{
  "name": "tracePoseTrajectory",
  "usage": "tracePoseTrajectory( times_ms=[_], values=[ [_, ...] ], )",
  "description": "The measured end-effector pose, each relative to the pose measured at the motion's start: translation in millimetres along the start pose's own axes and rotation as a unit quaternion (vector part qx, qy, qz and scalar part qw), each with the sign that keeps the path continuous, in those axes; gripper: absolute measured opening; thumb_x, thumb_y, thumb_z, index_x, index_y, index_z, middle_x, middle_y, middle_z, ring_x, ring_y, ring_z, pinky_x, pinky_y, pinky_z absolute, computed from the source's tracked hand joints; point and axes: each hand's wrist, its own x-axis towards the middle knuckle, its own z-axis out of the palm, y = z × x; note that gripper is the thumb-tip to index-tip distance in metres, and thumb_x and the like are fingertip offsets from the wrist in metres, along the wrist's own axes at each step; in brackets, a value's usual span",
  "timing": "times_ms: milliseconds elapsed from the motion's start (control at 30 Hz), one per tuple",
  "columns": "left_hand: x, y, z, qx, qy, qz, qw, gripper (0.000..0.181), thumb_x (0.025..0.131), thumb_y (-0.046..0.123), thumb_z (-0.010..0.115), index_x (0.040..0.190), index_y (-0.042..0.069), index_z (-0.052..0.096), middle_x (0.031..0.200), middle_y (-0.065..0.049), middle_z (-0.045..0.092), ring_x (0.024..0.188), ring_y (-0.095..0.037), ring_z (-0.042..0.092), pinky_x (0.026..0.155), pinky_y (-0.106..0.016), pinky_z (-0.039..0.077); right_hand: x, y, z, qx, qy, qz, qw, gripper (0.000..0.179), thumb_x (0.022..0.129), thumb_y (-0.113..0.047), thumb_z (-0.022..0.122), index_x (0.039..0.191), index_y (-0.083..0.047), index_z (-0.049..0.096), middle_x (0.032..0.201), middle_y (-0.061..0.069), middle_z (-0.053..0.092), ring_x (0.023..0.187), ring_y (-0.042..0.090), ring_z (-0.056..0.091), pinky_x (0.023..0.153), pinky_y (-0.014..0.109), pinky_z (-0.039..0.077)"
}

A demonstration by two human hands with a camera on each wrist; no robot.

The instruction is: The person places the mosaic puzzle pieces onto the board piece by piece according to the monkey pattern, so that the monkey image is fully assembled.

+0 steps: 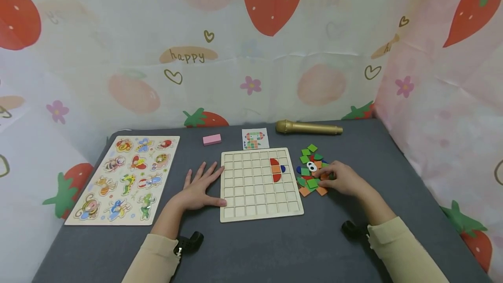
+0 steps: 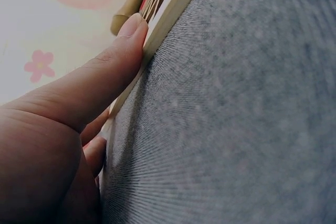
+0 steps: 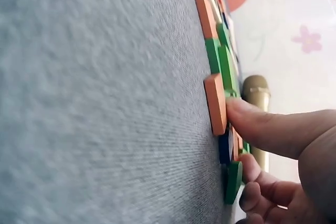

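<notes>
A pale wooden grid board (image 1: 255,198) lies in the middle of the table. In its upper right cells sit two red half-rounds (image 1: 277,178), orange pieces (image 1: 276,169) between them and a blue half-round (image 1: 283,168). My left hand (image 1: 199,193) has its fingers spread, and its thumb and a fingertip touch the board's left edge. To the board's right lies a heap of small flat pieces, including green squares (image 1: 312,183), orange ones (image 3: 215,103) and a white piece with eyes (image 1: 311,166). My right hand (image 1: 343,179) reaches into this heap, its thumb and index fingertip apart among the pieces.
A pattern card (image 1: 254,139) lies behind the board, with a pink block (image 1: 212,139) to its left. A gold microphone (image 1: 308,127) lies along the back edge. On the left is a puzzle board (image 1: 164,173) with insect pictures. Printed cloth hangs around the table.
</notes>
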Motion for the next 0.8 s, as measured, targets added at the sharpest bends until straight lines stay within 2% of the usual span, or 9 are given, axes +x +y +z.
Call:
tracePoseTrajectory(
  times_ms=[133, 233, 433, 600, 800],
  values=[
    [-1.2, -0.8, 0.6, -0.002, 0.001, 0.000, 1.0000, 0.111, 0.075, 0.064, 0.080, 0.163, 0.027, 0.022, 0.171, -0.007, 0.009, 0.157, -0.036, -0.010, 0.118, -0.065, -0.015, 3.4, 3, -2, 0.001, -0.003, 0.006, 1.0000, 0.027, 0.090, -0.023, 0.078, 0.116, -0.014, 0.078, 0.106, 0.012, 0.059, 0.086, 0.023, 0.051, 0.070, 0.034, 0.041],
    [-2.1, -0.9, 0.6, -0.003, 0.003, 0.000, 1.0000, 0.111, 0.075, 0.063, 0.080, 0.163, 0.027, 0.022, 0.171, -0.007, 0.009, 0.157, -0.037, -0.010, 0.118, -0.066, -0.015, 5.1, 5, -2, 0.009, -0.001, 0.006, 0.9999, 0.021, 0.088, -0.025, 0.080, 0.106, -0.014, 0.078, 0.106, 0.010, 0.059, 0.085, 0.022, 0.051, 0.070, 0.033, 0.043],
    [-1.9, -0.6, 0.0, -0.004, 0.004, 0.000, 1.0000, 0.111, 0.075, 0.063, 0.080, 0.163, 0.027, 0.022, 0.171, -0.007, 0.009, 0.157, -0.037, -0.010, 0.118, -0.066, -0.015, 5.9, 9, 0, 0.040, 0.029, -0.009, 0.9987, 0.017, 0.085, -0.021, 0.083, 0.091, -0.012, 0.070, 0.086, 0.004, 0.060, 0.072, 0.018, 0.050, 0.063, 0.031, 0.043],
    [-0.6, -0.9, 0.6, -0.003, 0.004, 0.001, 1.0000, 0.111, 0.075, 0.064, 0.080, 0.163, 0.028, 0.022, 0.171, -0.006, 0.009, 0.157, -0.037, -0.009, 0.118, -0.066, -0.015, 5.3, 6, -1, 0.066, 0.061, 0.000, 0.9960, 0.015, 0.089, -0.021, 0.079, 0.092, -0.011, 0.069, 0.083, 0.003, 0.066, 0.072, 0.019, 0.058, 0.061, 0.032, 0.049],
    [0.0, -0.8, 0.6, -0.003, 0.005, 0.004, 1.0000, 0.112, 0.075, 0.064, 0.080, 0.163, 0.027, 0.023, 0.171, -0.006, 0.009, 0.157, -0.037, -0.009, 0.118, -0.066, -0.014, 10.8, -10, -3, 0.052, 0.094, -0.011, 0.9942, 0.021, 0.091, -0.026, 0.077, 0.106, -0.011, 0.072, 0.089, 0.002, 0.069, 0.076, 0.017, 0.062, 0.065, 0.033, 0.051]
  ],
)
